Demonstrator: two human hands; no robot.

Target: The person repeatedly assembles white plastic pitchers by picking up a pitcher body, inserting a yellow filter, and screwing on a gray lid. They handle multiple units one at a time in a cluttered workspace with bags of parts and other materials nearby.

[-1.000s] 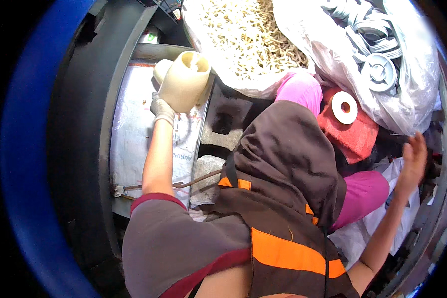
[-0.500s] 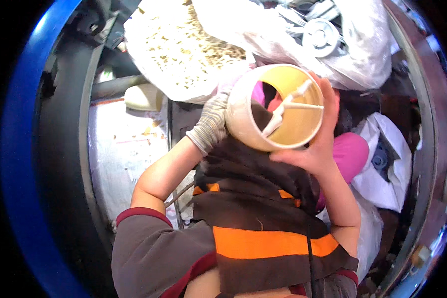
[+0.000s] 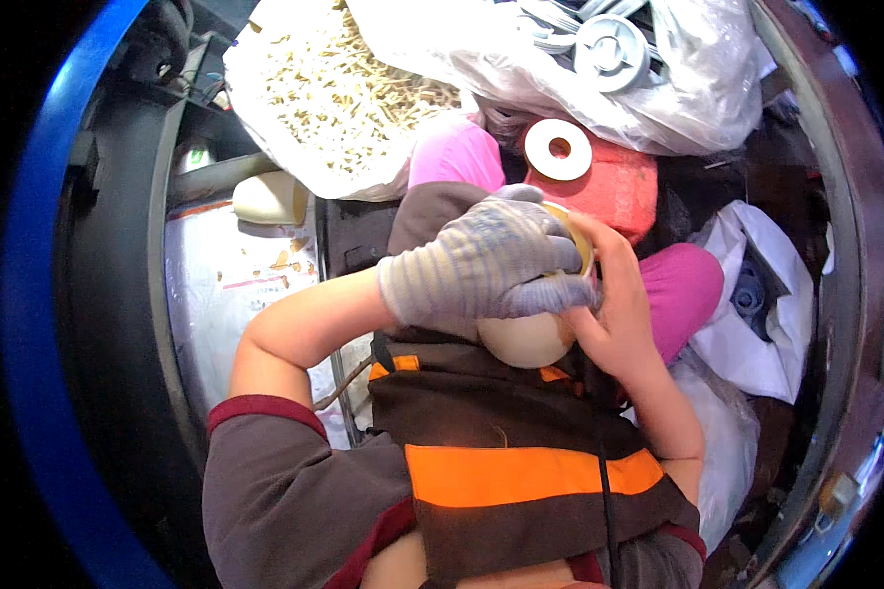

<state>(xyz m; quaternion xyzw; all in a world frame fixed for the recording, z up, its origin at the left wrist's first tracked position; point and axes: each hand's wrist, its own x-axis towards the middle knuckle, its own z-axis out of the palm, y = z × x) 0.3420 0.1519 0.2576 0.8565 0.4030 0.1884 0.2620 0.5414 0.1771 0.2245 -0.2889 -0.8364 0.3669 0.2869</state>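
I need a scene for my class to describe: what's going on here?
The person's gloved left hand and bare right hand hold a cream hollow piece between them, partly hidden from view. Another cream piece lies on the white surface at the left. Ahead, a white ring rests on a red bundle.

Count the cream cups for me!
2: the held cup, between left hand and right hand; the other cup, on the white surface at left. More may be hidden.
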